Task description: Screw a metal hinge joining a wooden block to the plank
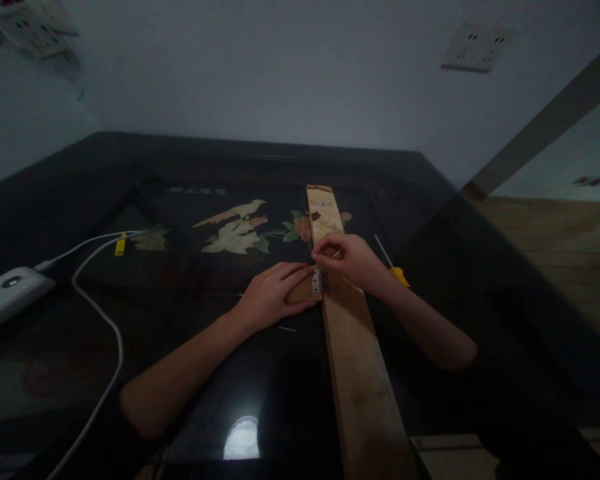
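Observation:
A long wooden board (363,373) lies lengthwise on the dark table, its near end running out of view at the bottom. My left hand (265,297) is closed around a small wooden block (300,291) against the board's left edge. A metal hinge (317,281) sits where block and board meet. Just above the hinge, my right hand (353,261) rests over the board in a pinch; what is between its fingertips is too small to make out. To the right of the board lies a screwdriver with a yellow handle (399,276).
The glossy black table (195,360) carries an inlaid bird-and-flower picture (233,233). At left are a white power strip or adapter (15,293) and a white cable (115,327) with a yellow tag (121,245). A thin metal piece (288,329) lies near my left hand. A wall stands behind.

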A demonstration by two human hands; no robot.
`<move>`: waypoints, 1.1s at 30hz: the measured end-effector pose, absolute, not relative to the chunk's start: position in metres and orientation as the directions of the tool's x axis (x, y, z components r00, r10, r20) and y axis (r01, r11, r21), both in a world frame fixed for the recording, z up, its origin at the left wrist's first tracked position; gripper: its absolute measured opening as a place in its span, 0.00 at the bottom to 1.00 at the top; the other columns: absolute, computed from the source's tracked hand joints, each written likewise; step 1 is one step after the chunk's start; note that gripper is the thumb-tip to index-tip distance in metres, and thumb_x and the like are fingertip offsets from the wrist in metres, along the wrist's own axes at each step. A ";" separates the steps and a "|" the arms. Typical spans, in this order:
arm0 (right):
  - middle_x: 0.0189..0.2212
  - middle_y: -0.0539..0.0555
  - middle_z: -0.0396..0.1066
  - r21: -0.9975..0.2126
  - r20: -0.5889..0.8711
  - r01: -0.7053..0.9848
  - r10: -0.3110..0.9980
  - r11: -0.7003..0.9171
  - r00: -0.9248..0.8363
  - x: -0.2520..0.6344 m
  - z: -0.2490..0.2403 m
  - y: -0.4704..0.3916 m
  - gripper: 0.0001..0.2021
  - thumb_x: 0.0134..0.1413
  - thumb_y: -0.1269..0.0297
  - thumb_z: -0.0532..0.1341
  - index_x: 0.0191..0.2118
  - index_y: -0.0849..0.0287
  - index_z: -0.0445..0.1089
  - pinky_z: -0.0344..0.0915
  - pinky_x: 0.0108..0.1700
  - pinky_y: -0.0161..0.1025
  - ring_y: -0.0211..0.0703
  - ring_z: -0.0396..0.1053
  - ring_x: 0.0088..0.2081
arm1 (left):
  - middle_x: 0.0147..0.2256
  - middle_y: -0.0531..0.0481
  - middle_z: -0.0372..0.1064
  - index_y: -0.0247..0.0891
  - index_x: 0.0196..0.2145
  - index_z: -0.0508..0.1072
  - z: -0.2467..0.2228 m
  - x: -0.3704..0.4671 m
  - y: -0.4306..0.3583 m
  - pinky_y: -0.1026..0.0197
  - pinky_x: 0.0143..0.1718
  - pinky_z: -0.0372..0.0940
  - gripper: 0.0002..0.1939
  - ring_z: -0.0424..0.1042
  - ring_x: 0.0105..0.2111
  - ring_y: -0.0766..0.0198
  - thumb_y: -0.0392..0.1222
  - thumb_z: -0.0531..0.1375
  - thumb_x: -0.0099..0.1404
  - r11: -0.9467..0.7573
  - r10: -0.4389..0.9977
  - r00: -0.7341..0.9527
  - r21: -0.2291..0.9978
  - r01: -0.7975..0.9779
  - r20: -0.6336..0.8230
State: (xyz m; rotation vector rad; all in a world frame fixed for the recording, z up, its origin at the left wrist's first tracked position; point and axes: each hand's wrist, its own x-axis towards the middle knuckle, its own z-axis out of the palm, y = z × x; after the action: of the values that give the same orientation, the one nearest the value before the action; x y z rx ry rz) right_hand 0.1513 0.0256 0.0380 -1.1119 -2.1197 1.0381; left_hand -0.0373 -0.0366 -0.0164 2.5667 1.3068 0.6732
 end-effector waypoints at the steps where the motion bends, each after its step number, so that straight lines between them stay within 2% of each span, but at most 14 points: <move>1: 0.26 0.51 0.72 -0.823 0.083 0.438 0.840 0.361 -0.536 0.152 0.037 0.026 0.05 0.48 0.67 0.61 0.31 0.63 0.70 0.64 0.31 0.33 0.35 0.69 0.28 | 0.54 0.42 0.65 0.39 0.57 0.63 -0.017 -0.037 -0.036 0.51 0.50 0.66 0.29 0.66 0.52 0.53 0.52 0.60 0.61 -0.598 0.801 0.508 0.359 0.717 0.317; 12: 0.26 0.51 0.73 -0.866 0.004 0.407 0.817 0.291 -0.576 0.153 0.030 0.029 0.03 0.48 0.69 0.62 0.30 0.63 0.69 0.68 0.32 0.32 0.34 0.71 0.28 | 0.53 0.41 0.66 0.38 0.56 0.64 -0.022 -0.038 -0.034 0.50 0.50 0.66 0.29 0.67 0.51 0.53 0.52 0.61 0.60 -0.634 0.768 0.519 0.337 0.696 0.375; 33: 0.25 0.50 0.72 -0.765 0.032 0.517 0.825 0.383 -0.564 0.152 0.030 0.026 0.04 0.48 0.68 0.63 0.31 0.62 0.72 0.61 0.29 0.30 0.33 0.67 0.27 | 0.53 0.41 0.66 0.38 0.55 0.64 -0.024 -0.040 -0.034 0.50 0.49 0.67 0.27 0.67 0.51 0.53 0.51 0.60 0.61 -0.649 0.755 0.527 0.326 0.687 0.392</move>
State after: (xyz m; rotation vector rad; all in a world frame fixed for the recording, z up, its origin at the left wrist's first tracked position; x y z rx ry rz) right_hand 0.1521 0.0257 0.0297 -1.1597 -2.2369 1.0197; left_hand -0.0399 -0.0339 -0.0236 2.6279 1.2480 0.7721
